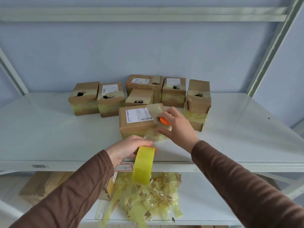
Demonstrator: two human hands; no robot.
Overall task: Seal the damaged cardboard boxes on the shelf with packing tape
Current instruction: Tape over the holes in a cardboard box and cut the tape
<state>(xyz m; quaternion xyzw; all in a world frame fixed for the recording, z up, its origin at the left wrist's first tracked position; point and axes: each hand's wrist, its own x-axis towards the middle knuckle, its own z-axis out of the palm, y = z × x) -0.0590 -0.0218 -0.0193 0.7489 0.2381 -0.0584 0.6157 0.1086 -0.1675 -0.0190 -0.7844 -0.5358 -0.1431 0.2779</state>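
Head view: L hand (127, 149) grips yellow tape roll (143, 165) at shelf (49, 129) front edge. R hand (176, 125) holds orange cutter (164, 121), fingers on tape strip (158, 112) over nearest box (136, 124). Six boxes w/ holes (111, 99) behind.

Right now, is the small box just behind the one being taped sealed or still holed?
Still holed. The small box shows a dark torn gap on its top, with no tape across it.

Yellow tape roll (143, 165) before labelled box (137, 122)
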